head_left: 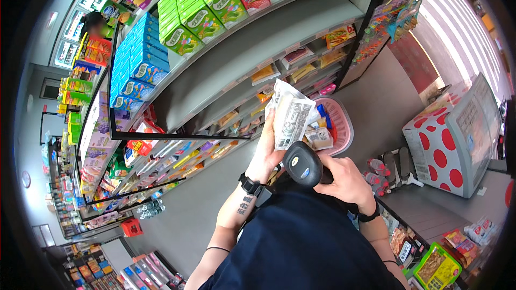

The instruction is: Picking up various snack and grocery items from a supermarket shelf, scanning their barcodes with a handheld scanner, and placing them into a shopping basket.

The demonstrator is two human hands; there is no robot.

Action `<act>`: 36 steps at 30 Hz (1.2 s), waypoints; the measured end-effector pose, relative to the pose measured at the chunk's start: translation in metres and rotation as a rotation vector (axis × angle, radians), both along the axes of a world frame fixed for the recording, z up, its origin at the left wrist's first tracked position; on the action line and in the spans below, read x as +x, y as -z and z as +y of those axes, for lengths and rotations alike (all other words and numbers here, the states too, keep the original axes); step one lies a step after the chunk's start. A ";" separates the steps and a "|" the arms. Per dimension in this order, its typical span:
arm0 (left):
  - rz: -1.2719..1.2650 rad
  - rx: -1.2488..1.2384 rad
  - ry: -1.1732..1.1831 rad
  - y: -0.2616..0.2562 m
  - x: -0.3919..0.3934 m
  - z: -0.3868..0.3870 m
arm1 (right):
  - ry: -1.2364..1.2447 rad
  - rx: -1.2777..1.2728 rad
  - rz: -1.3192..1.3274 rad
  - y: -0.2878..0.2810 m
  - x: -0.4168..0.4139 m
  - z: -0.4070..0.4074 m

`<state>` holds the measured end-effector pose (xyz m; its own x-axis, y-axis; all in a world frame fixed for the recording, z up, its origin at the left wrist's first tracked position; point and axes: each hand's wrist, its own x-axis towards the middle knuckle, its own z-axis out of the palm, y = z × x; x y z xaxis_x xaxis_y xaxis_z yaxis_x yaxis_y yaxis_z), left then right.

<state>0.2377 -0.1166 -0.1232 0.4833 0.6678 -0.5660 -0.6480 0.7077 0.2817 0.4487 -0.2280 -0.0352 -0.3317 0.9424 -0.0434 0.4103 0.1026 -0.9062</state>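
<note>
My left hand (268, 145) grips a clear plastic food packet (291, 119) by its edge, with a printed white label facing up. In my right hand (344, 175) is a black handheld barcode scanner (302, 164), its rounded head overlapping the packet's lower end in this view. Whether the scanner touches the packet cannot be told. Just beyond my hands stands a pink plastic basket (342, 123). Several packaged foods lie in it, among them a packet with a white label (320, 139) and a blue-and-white packet (322, 117).
A shop shelf (193, 98) with drink cartons (141, 64) and packaged bread runs along the left and front. At the right are a red-dotted chest freezer (439, 145) and bottles (377, 173). A person (94, 24) is at the far left. Packaged snacks (437, 268) lie lower right.
</note>
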 end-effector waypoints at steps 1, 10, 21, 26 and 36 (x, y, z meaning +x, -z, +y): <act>0.011 -0.044 0.008 0.000 -0.002 0.001 | -0.007 -0.003 -0.003 0.001 -0.003 0.003; -0.026 -0.007 -0.027 0.015 -0.020 0.002 | -0.078 0.031 -0.145 0.004 -0.019 0.014; 0.451 0.171 0.014 0.150 -0.023 0.005 | 0.312 -0.119 -0.049 0.092 0.030 0.003; 0.913 0.013 0.580 0.315 -0.055 0.000 | 0.532 -0.438 -0.071 0.155 0.085 -0.032; 1.723 1.288 0.172 0.194 0.013 0.055 | 0.852 -0.687 -0.068 0.251 0.159 -0.129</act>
<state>0.2511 -0.0620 -0.3175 0.2042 0.9547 0.2166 0.7375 -0.2955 0.6072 0.6073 -0.3571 -0.2863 0.4398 0.6295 -0.6406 0.1582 -0.7564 -0.6347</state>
